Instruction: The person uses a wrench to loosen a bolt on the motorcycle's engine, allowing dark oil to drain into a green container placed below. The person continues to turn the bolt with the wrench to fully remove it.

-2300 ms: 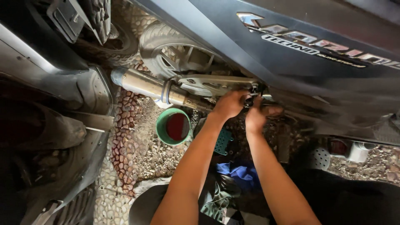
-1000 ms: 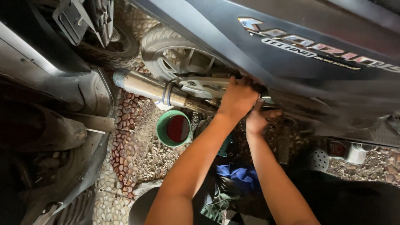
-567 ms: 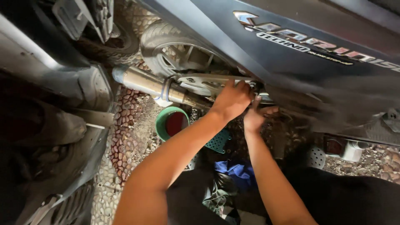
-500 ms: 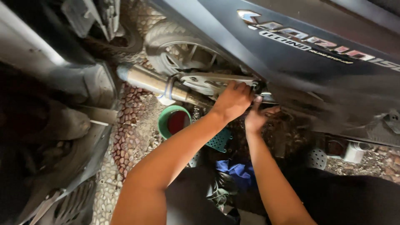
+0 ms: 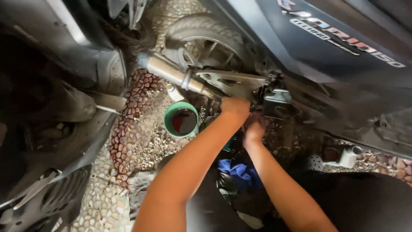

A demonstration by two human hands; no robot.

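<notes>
Under scooter: both hands at the engine bracket (image 5: 234, 81) beside the exhaust pipe (image 5: 171, 73).
Left hand (image 5: 235, 108): grip closed on the bracket's edge, steadying.
Right hand (image 5: 254, 129): below it, grip hidden, cannot tell.
Green tub (image 5: 181, 120): on the pebble floor (image 5: 141, 129), just beside.

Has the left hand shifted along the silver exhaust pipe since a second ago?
Yes, slightly. The left hand now sits lower against the silver exhaust pipe, just beneath the grey metal bracket, closer to the right hand, where earlier it covered the bracket's end.
</notes>
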